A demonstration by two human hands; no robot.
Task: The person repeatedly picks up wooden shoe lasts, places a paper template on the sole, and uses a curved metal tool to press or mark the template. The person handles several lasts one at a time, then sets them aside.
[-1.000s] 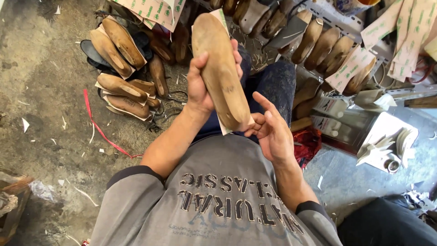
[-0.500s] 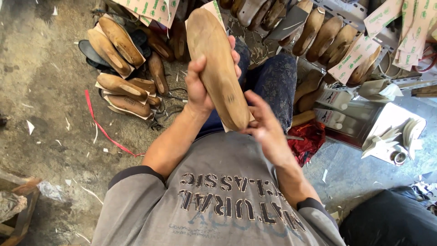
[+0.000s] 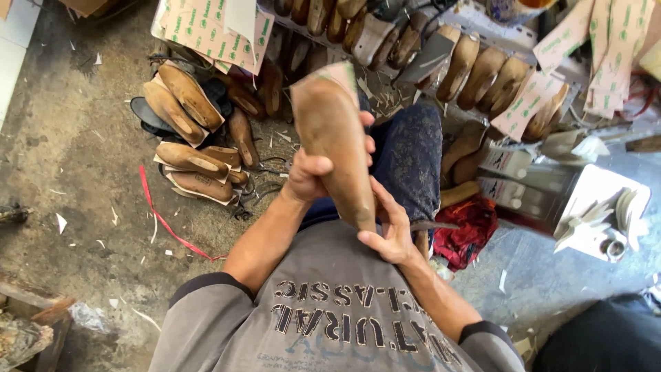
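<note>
The long brown wooden shoe last (image 3: 335,148), with a pale insole sheet on its sole, stands tilted over the lap, toe away. The left hand (image 3: 313,176) is wrapped around its waist; the right hand (image 3: 391,231) pinches the heel end between thumb and fingers. Recommended: hold the waist grip firm, press the sheet flush from the heel forward, and keep edges aligned.

Scattered on the grey concrete floor (image 3: 76,138): tan wooden shoe lasts (image 3: 189,96) stacked on black soles, 1 red strap (image 3: 162,222) curling nearby. Beyond, a row of brown lasts (image 3: 475,69), printed cardboard insoles (image 3: 206,31), crumpled red cloth (image 3: 471,231), white metal tin (image 3: 599,207).
</note>
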